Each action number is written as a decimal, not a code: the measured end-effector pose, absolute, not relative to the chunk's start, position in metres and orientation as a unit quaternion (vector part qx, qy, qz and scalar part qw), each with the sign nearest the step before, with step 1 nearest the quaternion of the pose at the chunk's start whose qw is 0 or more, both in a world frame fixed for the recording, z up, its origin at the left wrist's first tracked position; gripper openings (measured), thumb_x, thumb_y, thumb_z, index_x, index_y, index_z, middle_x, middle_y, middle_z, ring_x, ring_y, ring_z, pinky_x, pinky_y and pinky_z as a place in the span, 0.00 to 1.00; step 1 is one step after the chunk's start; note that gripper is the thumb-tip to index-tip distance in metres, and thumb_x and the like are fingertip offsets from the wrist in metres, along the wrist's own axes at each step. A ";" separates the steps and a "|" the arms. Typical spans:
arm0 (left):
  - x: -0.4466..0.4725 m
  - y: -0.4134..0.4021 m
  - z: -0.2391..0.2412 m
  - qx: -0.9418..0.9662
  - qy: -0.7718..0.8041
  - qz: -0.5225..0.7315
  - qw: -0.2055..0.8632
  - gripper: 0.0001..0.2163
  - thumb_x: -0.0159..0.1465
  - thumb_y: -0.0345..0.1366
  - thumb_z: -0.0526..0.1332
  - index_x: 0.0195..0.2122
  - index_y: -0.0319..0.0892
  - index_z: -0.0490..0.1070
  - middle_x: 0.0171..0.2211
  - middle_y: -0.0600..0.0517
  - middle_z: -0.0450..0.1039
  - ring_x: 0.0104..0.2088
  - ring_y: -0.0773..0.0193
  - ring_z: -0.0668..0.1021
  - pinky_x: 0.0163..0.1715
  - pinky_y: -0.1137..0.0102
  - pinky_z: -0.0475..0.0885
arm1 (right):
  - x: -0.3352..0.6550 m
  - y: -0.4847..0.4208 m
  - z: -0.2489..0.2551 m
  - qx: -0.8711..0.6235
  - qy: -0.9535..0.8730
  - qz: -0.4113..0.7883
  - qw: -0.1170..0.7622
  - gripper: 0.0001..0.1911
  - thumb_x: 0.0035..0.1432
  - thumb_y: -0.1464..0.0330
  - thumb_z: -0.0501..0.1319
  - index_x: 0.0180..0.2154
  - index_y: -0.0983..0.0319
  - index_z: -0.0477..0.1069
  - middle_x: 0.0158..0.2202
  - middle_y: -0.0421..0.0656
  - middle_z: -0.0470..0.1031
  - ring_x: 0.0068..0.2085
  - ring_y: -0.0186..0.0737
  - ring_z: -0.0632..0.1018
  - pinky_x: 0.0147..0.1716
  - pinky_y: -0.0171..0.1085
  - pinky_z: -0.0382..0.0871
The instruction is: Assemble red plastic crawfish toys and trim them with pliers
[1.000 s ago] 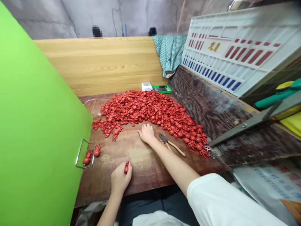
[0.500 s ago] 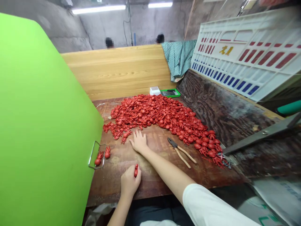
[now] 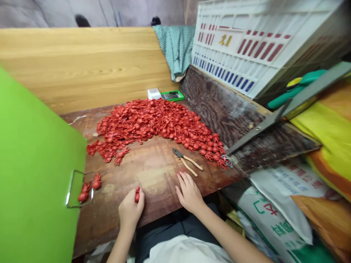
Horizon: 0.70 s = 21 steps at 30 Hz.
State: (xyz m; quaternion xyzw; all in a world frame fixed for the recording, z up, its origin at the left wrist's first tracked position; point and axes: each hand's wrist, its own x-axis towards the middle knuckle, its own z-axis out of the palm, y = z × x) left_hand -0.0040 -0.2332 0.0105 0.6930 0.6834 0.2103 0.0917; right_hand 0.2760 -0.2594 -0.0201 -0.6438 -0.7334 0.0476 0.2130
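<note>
My left hand (image 3: 131, 208) is closed at the near part of the table, with a small red plastic figure (image 3: 137, 195) showing between thumb and fingers. To its right, my right hand (image 3: 189, 193) lies low over the tabletop, fingers stretched out and thumb apart. A thin red scrap (image 3: 181, 171) shows at its fingertips; whether it is gripped or only touched is unclear. Just beyond lie pliers (image 3: 181, 155) with tan handles. A large heap of red plastic figures (image 3: 153, 122) curves across the back of the table, and one figure (image 3: 120, 156) lies at its front left edge.
A green panel (image 3: 33, 164) with a wire handle (image 3: 71, 190) stands at left, two red figures (image 3: 90, 187) beside it. A wooden partition (image 3: 82, 69) closes the back. At right are a white crate (image 3: 241, 47), a metal bar (image 3: 257, 129) and printed sacks (image 3: 285, 204).
My right hand has drawn back from the heap's front edge to the right, below the pliers, a thin red scrap at its fingertips. My left hand still holds its figure. The view has turned right.
</note>
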 end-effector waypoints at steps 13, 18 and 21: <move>0.002 -0.214 0.025 0.630 0.755 0.132 0.129 0.20 0.67 0.54 0.54 0.41 0.46 0.78 0.36 0.45 0.83 0.35 0.52 0.82 0.31 0.68 0.66 | 0.391 -0.312 -0.021 -0.701 -0.683 -0.048 0.202 0.21 0.75 0.66 0.54 0.63 0.62 0.75 0.63 0.50 0.78 0.62 0.54 0.75 0.64 0.55 0.69; 0.008 -0.210 0.034 0.622 0.762 0.112 0.138 0.20 0.66 0.55 0.53 0.40 0.47 0.77 0.37 0.44 0.82 0.35 0.51 0.81 0.31 0.67 0.66 | 0.419 -0.285 -0.017 -0.737 -0.648 -0.043 0.187 0.25 0.75 0.63 0.53 0.65 0.68 0.72 0.66 0.54 0.75 0.65 0.58 0.71 0.64 0.55 0.69; 0.009 -0.210 0.037 0.618 0.763 0.127 0.140 0.18 0.65 0.55 0.55 0.38 0.47 0.76 0.36 0.45 0.82 0.35 0.51 0.81 0.32 0.68 0.66 | 0.427 -0.267 -0.017 -0.752 -0.628 -0.039 0.195 0.27 0.76 0.63 0.52 0.68 0.70 0.67 0.69 0.57 0.71 0.67 0.61 0.69 0.63 0.57 0.67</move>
